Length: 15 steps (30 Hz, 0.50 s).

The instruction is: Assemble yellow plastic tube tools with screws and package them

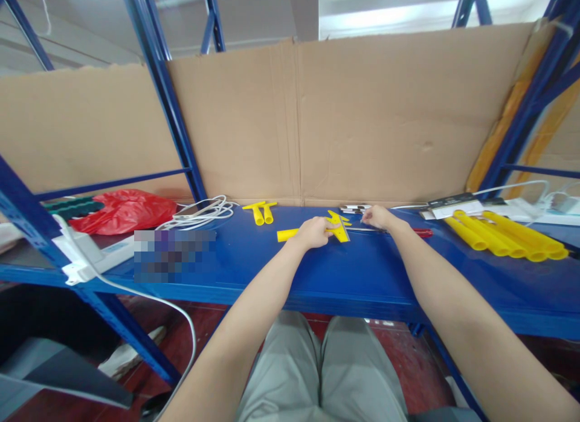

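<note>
My left hand (pixel 315 231) is closed around a yellow plastic T-shaped tool (pixel 287 234), whose tubular handle points left and whose wide head (pixel 341 233) faces right. To the right, my right hand (pixel 377 217) has its fingertips pinched together above the blue shelf; anything between them is too small to make out. Beneath that hand lies a screwdriver (pixel 421 233) with a red handle, its thin metal shaft reaching left toward the yellow head. Just behind the fingers, small black-and-white pieces (pixel 356 210) lie near the cardboard.
Two yellow T-shaped parts (pixel 259 213) stand at the back left. Several yellow tubes (pixel 502 236) lie at the right, beside flat packets (pixel 453 204). On the left are a red plastic bag (pixel 129 210), coiled white cable (pixel 203 213) and a power strip (pixel 109 253). A cardboard sheet (pixel 362 120) closes the back.
</note>
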Each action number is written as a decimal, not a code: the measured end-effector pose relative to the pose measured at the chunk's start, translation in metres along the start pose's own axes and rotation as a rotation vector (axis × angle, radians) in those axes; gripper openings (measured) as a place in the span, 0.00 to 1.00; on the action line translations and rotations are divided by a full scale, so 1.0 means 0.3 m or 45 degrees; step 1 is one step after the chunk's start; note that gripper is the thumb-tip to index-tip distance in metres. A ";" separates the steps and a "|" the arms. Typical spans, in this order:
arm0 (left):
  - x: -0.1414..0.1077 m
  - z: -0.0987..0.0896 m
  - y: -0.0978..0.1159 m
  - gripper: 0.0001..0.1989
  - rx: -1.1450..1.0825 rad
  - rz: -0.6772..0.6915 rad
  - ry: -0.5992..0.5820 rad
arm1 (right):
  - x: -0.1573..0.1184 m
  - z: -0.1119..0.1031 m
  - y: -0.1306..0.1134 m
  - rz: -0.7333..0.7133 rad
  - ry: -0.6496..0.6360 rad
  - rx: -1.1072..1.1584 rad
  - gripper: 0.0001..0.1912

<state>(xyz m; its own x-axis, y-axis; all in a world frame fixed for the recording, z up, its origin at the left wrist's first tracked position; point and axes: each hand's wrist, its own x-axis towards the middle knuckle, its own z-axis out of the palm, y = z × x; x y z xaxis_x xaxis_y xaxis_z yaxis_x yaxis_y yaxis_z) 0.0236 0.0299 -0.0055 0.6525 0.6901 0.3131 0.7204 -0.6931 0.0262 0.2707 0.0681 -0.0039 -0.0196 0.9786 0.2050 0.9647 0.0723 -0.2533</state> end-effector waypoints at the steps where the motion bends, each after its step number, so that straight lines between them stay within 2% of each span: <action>1: 0.000 0.000 0.000 0.19 0.001 0.002 -0.001 | 0.000 0.001 -0.001 -0.005 0.000 0.006 0.11; 7: 0.000 -0.003 0.003 0.19 0.007 -0.001 -0.007 | 0.000 0.004 -0.006 0.008 0.048 0.013 0.11; 15: -0.001 -0.004 0.005 0.20 -0.006 -0.002 -0.019 | -0.015 0.000 -0.022 0.023 -0.011 0.059 0.09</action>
<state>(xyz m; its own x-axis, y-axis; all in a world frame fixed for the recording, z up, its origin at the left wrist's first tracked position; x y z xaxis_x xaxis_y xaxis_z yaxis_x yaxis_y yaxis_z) 0.0242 0.0283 -0.0045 0.6550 0.6939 0.2991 0.7201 -0.6931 0.0309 0.2644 0.0633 -0.0032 -0.0049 0.9814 0.1919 0.9517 0.0635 -0.3005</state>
